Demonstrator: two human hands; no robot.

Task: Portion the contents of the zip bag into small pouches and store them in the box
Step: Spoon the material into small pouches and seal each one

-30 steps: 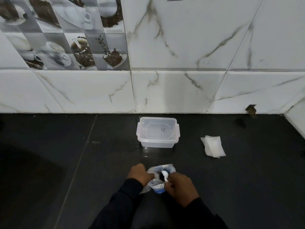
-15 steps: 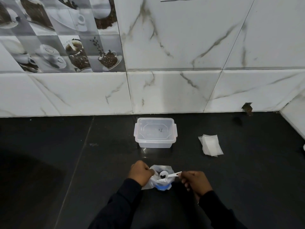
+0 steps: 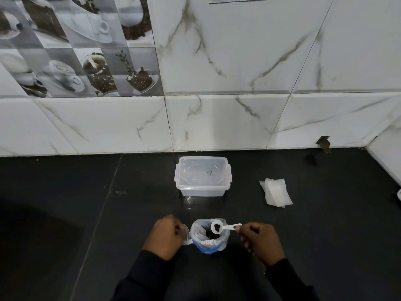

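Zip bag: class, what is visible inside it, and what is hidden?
Through the open mouth of the zip bag, dark contents show. The scoop in the right hand hangs over it, a dark lump in its bowl. The bag's wall hides how much is left.

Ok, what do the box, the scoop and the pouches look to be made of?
The box looks like frosted, translucent plastic with a slight sheen; one sees dimly through its walls. The scoop looks like white matte plastic, probably rigid: its thin handle is straight. The pouches look like thin milky film, likely plastic, possibly paper; stacked edges show through.
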